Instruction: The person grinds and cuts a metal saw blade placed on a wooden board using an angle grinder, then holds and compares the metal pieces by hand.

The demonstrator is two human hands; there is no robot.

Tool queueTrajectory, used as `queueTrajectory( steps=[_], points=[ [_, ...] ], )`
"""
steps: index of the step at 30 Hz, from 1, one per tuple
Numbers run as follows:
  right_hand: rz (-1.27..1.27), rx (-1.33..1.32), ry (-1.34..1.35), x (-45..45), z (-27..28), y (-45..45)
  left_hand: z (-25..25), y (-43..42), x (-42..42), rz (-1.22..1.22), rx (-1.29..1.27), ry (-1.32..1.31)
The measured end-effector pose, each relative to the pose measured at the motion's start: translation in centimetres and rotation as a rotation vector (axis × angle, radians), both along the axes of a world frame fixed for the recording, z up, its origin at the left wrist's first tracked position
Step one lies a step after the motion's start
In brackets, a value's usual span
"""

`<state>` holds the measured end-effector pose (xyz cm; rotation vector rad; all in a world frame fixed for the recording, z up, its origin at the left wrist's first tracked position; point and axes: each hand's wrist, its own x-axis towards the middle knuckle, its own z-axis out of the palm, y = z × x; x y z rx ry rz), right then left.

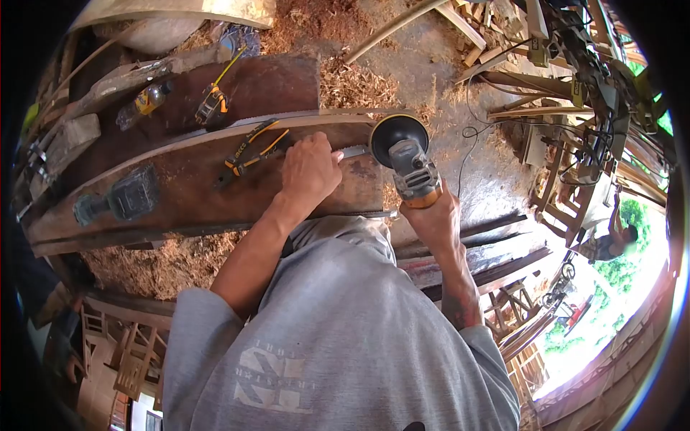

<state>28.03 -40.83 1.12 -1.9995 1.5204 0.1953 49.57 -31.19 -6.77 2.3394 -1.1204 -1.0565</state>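
Note:
My right hand (pixel 435 217) is wrapped round the body of an angle grinder (pixel 413 169), whose round black pad (pixel 397 136) faces up and away from me. Left of it, my left hand (pixel 310 171) is closed over the wooden workpiece (pixel 194 169), with a flat metal strip (pixel 353 151) sticking out beside its fingers. Pliers with black and yellow handles (pixel 248 152) lie open on the wood just left of that hand. Further left on the same wood rests a dusty cordless power tool (pixel 129 197).
A tape measure (pixel 212 105) and a plastic bottle (pixel 149 99) lie on a dark board (pixel 277 82). Wood shavings (pixel 169 267) cover the floor. A cable (pixel 471 133) runs right of the grinder, near scrap wood. Another person (pixel 614 241) is far off at the right.

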Motion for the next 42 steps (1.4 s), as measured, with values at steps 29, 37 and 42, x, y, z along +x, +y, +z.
queueTrajectory(
  steps=[29, 37, 42],
  points=[
    [0.006, -0.003, -0.044, 1.2, 0.1, -0.6, -0.2, 0.1, 0.0, 0.003, -0.011, 0.006],
    [0.006, 0.008, -0.033, 1.3, 0.3, -0.5, -0.4, 0.0, -0.1, -0.002, -0.029, -0.019],
    [0.001, 0.028, -0.006, 1.0, 0.1, -0.5, -0.8, 0.1, -0.1, -0.019, -0.033, -0.030]
  ],
)
